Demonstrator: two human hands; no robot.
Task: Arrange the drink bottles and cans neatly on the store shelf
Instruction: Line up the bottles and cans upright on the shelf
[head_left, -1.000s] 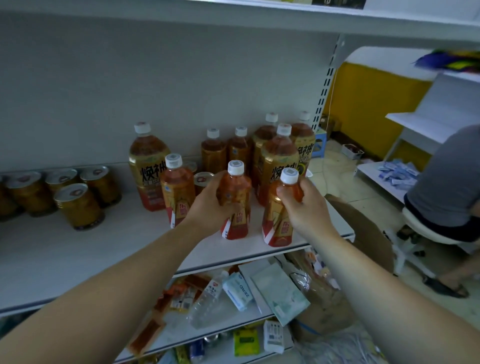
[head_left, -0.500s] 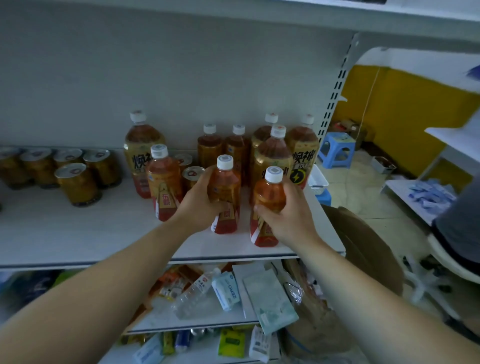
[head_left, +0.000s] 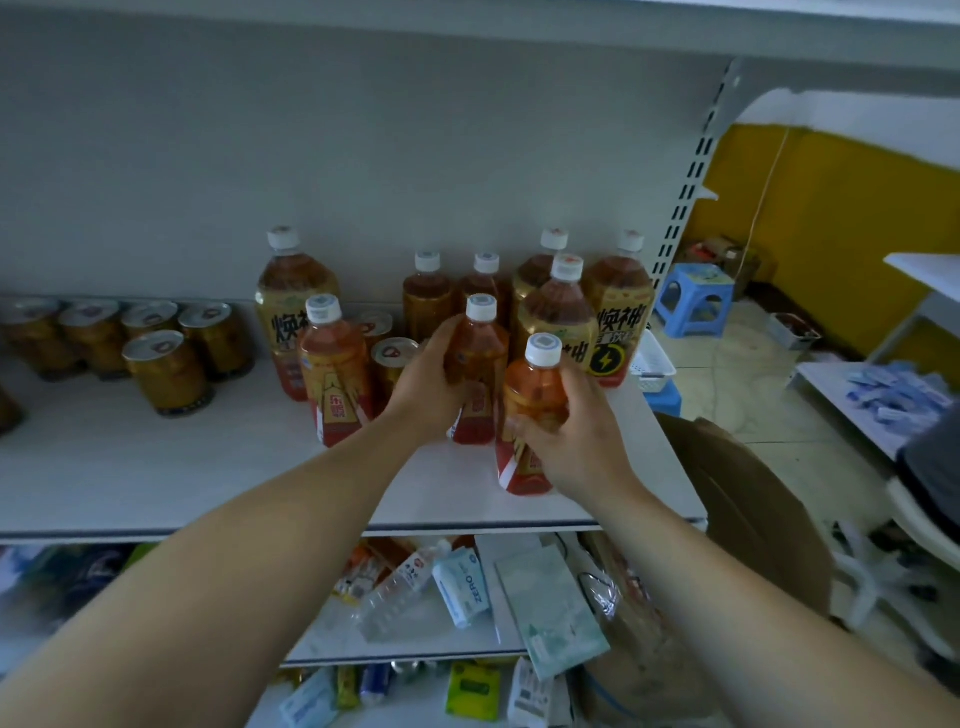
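On the white shelf (head_left: 156, 467) my left hand (head_left: 431, 387) grips a small red-orange tea bottle (head_left: 480, 353) with a white cap. My right hand (head_left: 571, 441) grips a second such bottle (head_left: 535, 395) standing nearer the shelf's front edge. A third small bottle (head_left: 335, 374) stands free to the left. Behind them stand several larger amber bottles with yellow labels (head_left: 621, 322), one at the left (head_left: 291, 306). Gold cans (head_left: 166, 371) cluster at the left, and two more cans (head_left: 392, 358) sit behind the small bottles.
The shelf ends at a perforated upright (head_left: 685, 176) on the right. A lower shelf (head_left: 415, 623) holds a clear bottle and packets. A cardboard box (head_left: 748, 509), a blue stool (head_left: 693, 293) and a seated person (head_left: 935, 467) are at the right.
Both hands keep their hold on the two small bottles. The right-hand bottle has come upright and stands on the shelf. The camera view has shifted slightly.
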